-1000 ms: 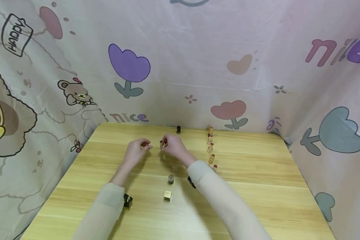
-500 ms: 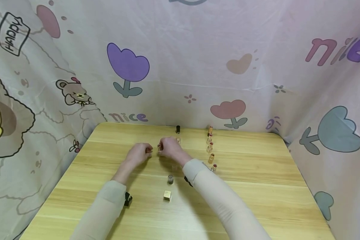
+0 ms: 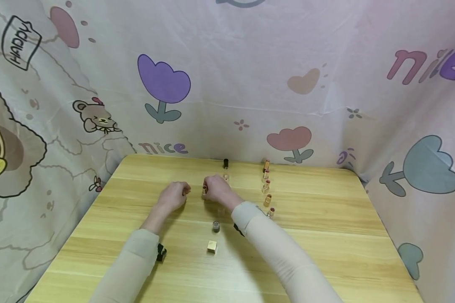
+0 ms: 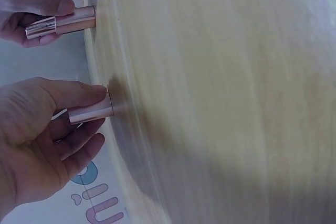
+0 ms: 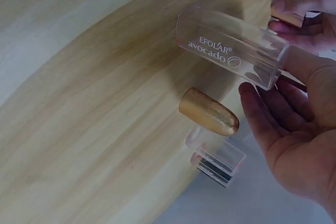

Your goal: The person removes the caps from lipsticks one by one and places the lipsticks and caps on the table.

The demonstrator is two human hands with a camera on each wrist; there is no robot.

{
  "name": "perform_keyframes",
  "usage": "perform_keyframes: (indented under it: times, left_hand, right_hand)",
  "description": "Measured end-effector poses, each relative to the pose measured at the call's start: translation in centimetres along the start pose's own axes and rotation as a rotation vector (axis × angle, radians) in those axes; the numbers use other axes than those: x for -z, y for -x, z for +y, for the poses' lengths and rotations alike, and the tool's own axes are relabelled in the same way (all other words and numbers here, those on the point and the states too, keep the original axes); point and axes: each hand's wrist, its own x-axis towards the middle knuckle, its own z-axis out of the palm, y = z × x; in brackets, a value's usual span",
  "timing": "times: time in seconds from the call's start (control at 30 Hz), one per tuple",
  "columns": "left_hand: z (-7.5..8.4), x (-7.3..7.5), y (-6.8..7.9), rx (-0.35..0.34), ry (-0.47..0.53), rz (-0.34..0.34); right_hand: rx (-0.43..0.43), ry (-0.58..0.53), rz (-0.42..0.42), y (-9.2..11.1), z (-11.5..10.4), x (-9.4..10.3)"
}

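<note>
My left hand (image 3: 173,196) pinches a short rose-gold tube (image 4: 92,113) between thumb and fingers, one end right at the tabletop. It looks like a lipstick cap. To its right, my right hand (image 3: 217,188) holds a rose-gold lipstick tube (image 4: 73,19) upright, with a shinier collar at the top and its base close to the wood. In the right wrist view, a clear cap (image 5: 228,48) lettered "EFOLAR avocado" stands before the right hand's fingers and partly hides what they hold. A gold rounded cap (image 5: 209,112) is beside it.
Several uncapped lipsticks (image 3: 267,200) stand in a row right of the right hand. A black cap (image 3: 225,163) stands near the back edge. Closer in are a grey cap (image 3: 216,226) and a gold square cap (image 3: 212,246). A printed curtain (image 3: 227,84) hangs behind the table (image 3: 325,244).
Both hands have come down and slightly nearer, bringing the lipstick tube lower toward the tabletop. The left fingers now point more downward. The gold cap behind the right hand shows again.
</note>
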Motion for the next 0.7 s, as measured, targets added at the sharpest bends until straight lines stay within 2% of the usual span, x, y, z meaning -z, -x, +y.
perform_keyframes:
  times: [0.2,0.37,0.57,0.7]
  left_hand:
    - [0.0,0.0,0.1,0.002,-0.002,0.024]
    - [0.4,0.3,0.8,0.034,0.003,0.107]
    - [0.3,1.4,1.9,-0.013,-0.037,0.257]
    - [-0.5,2.3,3.1,-0.037,-0.071,0.315]
  right_hand:
    - [-0.011,-0.092,0.007,0.5,0.0,0.9]
    - [0.013,-0.121,0.062,2.6,-0.1,3.9]
    - [0.021,-0.147,0.206,7.0,1.3,8.9]
    - [0.004,-0.159,0.334,9.9,3.8,11.0]
